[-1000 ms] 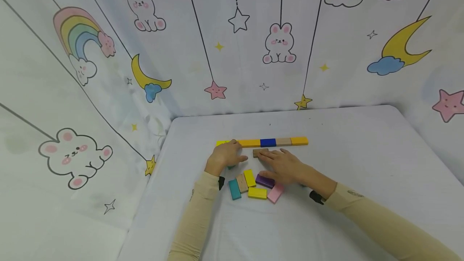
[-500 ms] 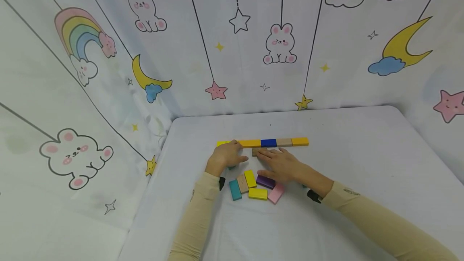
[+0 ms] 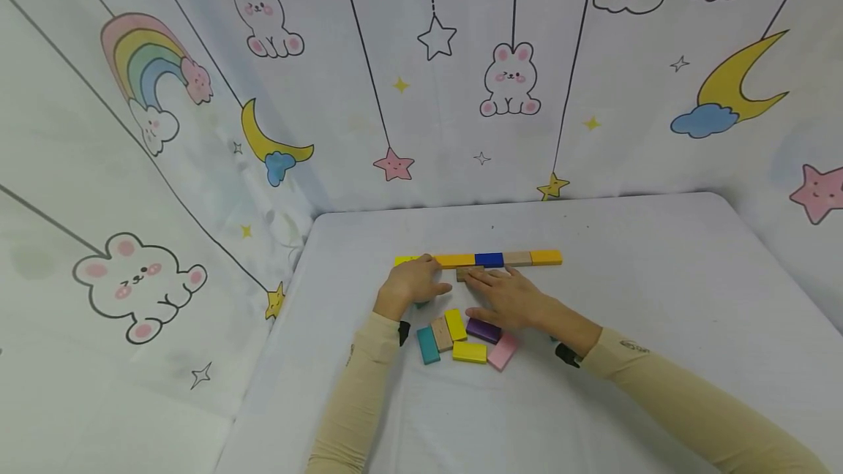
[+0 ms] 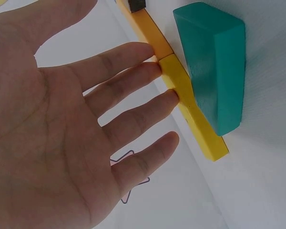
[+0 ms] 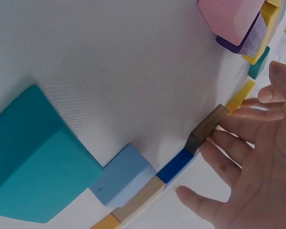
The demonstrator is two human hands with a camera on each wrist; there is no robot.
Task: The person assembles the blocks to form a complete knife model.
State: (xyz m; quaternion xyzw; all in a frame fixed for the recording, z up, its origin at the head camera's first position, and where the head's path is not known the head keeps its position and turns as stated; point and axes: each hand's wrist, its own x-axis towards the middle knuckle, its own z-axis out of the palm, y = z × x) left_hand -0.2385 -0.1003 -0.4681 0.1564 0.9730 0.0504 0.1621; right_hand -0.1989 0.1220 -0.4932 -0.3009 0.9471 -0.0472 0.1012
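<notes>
A row of blocks lies across the table: a yellow block (image 4: 193,114) at the left end, an orange block (image 3: 456,261), a blue block (image 3: 489,260), a natural wood block (image 3: 517,258) and another orange block (image 3: 546,257). My left hand (image 3: 410,285) has its fingers extended, their tips against the yellow and orange blocks. My right hand (image 3: 512,300), fingers extended, touches a dark brown block (image 5: 207,128) on the near side of the row, close to the blue block. In the head view its fingers partly cover that block.
Nearer the person lie a teal block (image 3: 428,346), a wood block (image 3: 442,333), two yellow blocks (image 3: 470,352), a purple block (image 3: 484,330) and a pink block (image 3: 503,351). Another teal block (image 4: 219,62) sits near the left hand. A light blue block (image 5: 124,175) and a teal block (image 5: 38,160) show near the right wrist.
My right hand has slid slightly left and away from the person, and the dark brown block has shifted with it toward the row. The left hand stays in place.
</notes>
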